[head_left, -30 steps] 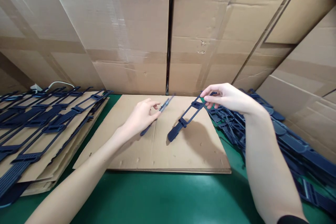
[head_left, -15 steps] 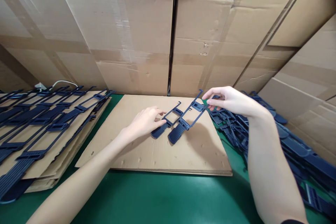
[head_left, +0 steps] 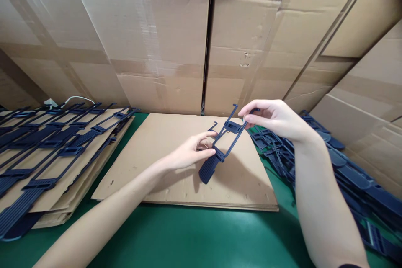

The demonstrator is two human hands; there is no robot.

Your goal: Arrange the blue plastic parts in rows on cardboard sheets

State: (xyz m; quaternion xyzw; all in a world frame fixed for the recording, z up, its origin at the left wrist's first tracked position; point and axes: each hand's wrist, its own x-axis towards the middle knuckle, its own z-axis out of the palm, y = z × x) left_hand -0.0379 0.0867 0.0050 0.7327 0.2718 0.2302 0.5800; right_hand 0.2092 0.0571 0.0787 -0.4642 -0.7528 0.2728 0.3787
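Note:
A dark blue plastic frame with a ribbed paddle-like end hangs tilted over the cardboard sheet. My right hand pinches the upper end of its right-hand bar between thumb and fingers. At the frame's left side, near the joint above the ribbed end, my left hand has its thumb and curled fingers closed on it; the fingertips are partly hidden. Behind the left fingers, a second similar frame lies on the cardboard sheet, mostly covered, with its hooked tip showing.
To the left, several similar frames lie in rows on stacked cardboard. A jumbled pile of dark blue plastic parts sits at the right. Large cardboard boxes stand behind the green table.
My left hand has moved right, from the frame lying on the cardboard to the one in my right hand. That frame has tilted, its ribbed end swinging slightly toward me.

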